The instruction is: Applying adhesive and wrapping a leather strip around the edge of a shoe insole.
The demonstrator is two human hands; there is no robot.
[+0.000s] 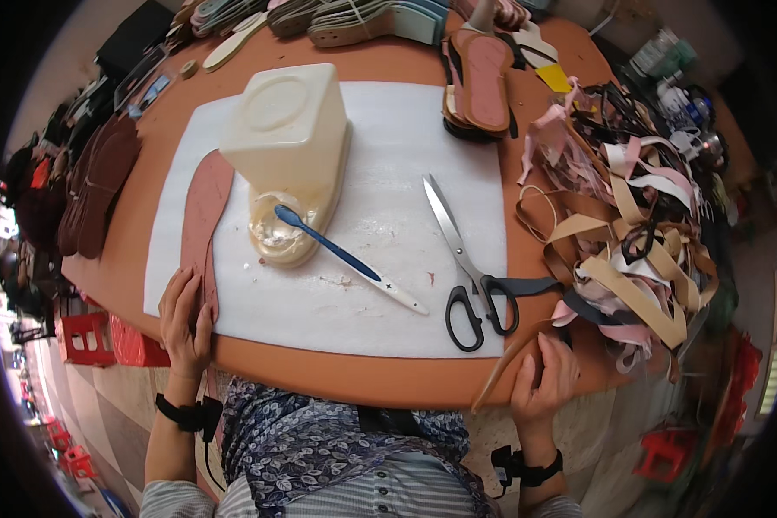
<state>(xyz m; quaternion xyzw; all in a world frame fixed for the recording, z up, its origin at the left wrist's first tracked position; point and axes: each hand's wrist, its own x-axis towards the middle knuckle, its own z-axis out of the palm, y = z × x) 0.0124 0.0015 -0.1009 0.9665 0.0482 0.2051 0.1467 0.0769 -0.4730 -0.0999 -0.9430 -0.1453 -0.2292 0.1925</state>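
My left hand (187, 318) grips the lower end of a reddish-pink shoe insole (205, 198), which lies on a white foam sheet (397, 138). Beyond the table's front edge, my right hand (546, 375) holds a thin brown strip (499, 373) that hangs down between thumb and fingers. A cream plastic container (298, 121), cut open, has pale glue around its mouth. Across that mouth rests a blue and white toothbrush (345, 259), bristle end on the container and handle on the sheet. Black-handled scissors (459, 250) lie with their blades apart, handles close to my right hand.
A tangled heap of tan, pink, white and black straps (630, 268) covers the table's right side. Stacked insoles (485, 82) stand at the back right, bundled soles (363, 24) at the back. Dark brown soles (104, 181) lie at left. A red crate (86, 338) is below.
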